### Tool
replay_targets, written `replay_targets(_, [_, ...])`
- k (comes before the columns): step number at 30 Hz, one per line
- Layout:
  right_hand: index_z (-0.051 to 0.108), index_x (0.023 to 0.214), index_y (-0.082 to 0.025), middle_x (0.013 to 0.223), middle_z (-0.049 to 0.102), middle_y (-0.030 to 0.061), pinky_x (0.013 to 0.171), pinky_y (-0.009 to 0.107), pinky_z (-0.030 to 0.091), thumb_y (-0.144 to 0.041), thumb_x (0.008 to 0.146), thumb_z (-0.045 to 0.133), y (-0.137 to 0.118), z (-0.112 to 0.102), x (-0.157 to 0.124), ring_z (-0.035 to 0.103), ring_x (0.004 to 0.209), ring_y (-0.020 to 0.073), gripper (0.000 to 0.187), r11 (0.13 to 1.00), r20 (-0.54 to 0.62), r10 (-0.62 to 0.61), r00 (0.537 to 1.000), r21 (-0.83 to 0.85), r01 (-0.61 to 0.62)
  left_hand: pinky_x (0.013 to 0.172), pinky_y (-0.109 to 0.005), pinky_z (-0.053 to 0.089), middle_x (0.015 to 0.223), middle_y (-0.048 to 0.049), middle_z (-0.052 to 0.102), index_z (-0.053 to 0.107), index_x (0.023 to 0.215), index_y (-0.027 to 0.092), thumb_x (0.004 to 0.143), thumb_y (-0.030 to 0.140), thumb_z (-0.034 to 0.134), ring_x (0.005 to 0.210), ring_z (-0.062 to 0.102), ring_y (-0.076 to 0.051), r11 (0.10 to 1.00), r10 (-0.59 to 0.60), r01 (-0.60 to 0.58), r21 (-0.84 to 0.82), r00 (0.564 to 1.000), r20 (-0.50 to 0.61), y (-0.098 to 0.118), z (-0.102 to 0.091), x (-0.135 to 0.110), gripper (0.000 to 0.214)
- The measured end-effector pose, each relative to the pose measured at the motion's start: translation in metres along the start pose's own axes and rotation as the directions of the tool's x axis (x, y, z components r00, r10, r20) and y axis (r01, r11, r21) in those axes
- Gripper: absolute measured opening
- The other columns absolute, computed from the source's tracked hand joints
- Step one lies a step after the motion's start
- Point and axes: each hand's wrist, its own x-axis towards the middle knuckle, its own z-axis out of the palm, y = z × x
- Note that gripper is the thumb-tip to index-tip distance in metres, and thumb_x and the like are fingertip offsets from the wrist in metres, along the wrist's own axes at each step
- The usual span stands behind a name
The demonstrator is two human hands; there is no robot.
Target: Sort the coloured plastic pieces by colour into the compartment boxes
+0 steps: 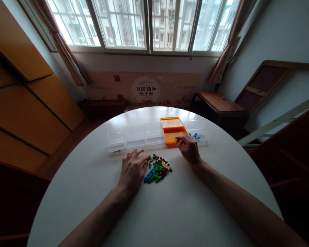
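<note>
A pile of small coloured bricks (158,168), green, blue, brown and yellow, lies in the middle of the round white table (170,212). My left hand (132,169) rests flat beside the pile's left edge, fingers spread, holding nothing. My right hand (188,148) reaches over the front edge of an open orange box (173,131), its fingertips pinched together; what they hold is too small to make out. A clear box (197,134) to the right of the orange one holds a few blue pieces.
Three clear plastic boxes (135,139) stand in a row left of the orange box. A dark wooden side table (218,103) stands beyond the table on the right. Wooden cabinets line the left wall. Windows run along the back.
</note>
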Motion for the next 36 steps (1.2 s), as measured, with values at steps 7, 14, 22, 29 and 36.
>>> replay_targets(7, [0.068, 0.088, -0.018, 0.081, 0.066, 0.0043, 0.065, 0.027, 0.050, -0.018, 0.084, 0.056, -0.012, 0.001, -0.005, 0.059, 0.064, 0.0144, 0.013, 0.999, 0.049, -0.033, 0.998, 0.035, 0.031, 0.094, -0.051, 0.038, 0.118, -0.0059, 0.064, 0.074, 0.093, 0.030, 0.083, 0.017, 0.060, 0.119, 0.048, -0.032, 1.000, 0.021, -0.021, -0.015, 0.999, -0.027, -0.001, -0.001, 0.000, 0.021])
replay_targets(14, [0.067, 0.086, -0.019, 0.079, 0.064, 0.0038, 0.065, 0.027, 0.050, -0.018, 0.086, 0.054, -0.022, 0.004, -0.010, 0.060, 0.069, 0.0149, 0.013, 0.992, 0.101, -0.101, 0.990, 0.084, 0.092, 0.097, -0.050, 0.036, 0.113, -0.0051, 0.066, 0.071, 0.087, 0.026, 0.083, 0.017, 0.061, 0.118, 0.049, -0.029, 0.997, 0.044, -0.044, -0.059, 0.999, -0.017, 0.000, -0.002, 0.000, 0.014])
replay_targets(22, [0.067, 0.088, -0.018, 0.083, 0.067, 0.0050, 0.067, 0.027, 0.050, -0.016, 0.087, 0.055, -0.032, 0.006, -0.015, 0.061, 0.069, 0.0147, 0.012, 0.969, 0.184, -0.238, 0.954, 0.110, 0.221, 0.097, -0.048, 0.035, 0.113, -0.0053, 0.066, 0.068, 0.084, 0.024, 0.084, 0.018, 0.058, 0.117, 0.049, -0.028, 0.994, 0.051, -0.050, -0.097, 0.999, 0.007, 0.002, -0.004, 0.001, 0.012])
replay_targets(29, [0.067, 0.088, -0.019, 0.083, 0.067, 0.0057, 0.069, 0.028, 0.050, -0.015, 0.086, 0.056, -0.036, 0.009, -0.017, 0.063, 0.076, 0.0170, 0.012, 0.946, 0.188, -0.320, 0.929, 0.107, 0.304, 0.098, -0.050, 0.035, 0.114, -0.0059, 0.065, 0.071, 0.088, 0.026, 0.085, 0.022, 0.058, 0.118, 0.048, -0.029, 0.995, 0.075, -0.074, -0.068, 0.997, 0.007, 0.004, -0.004, 0.001, 0.014])
replay_targets(36, [0.066, 0.089, -0.019, 0.080, 0.066, 0.0050, 0.067, 0.027, 0.049, -0.015, 0.086, 0.056, -0.039, 0.009, -0.018, 0.061, 0.073, 0.0160, 0.011, 0.933, 0.189, -0.358, 0.914, 0.116, 0.341, 0.099, -0.050, 0.035, 0.116, -0.0049, 0.066, 0.072, 0.086, 0.026, 0.085, 0.020, 0.059, 0.120, 0.048, -0.029, 0.994, 0.078, -0.076, -0.084, 0.997, 0.029, 0.004, -0.004, 0.002, 0.014])
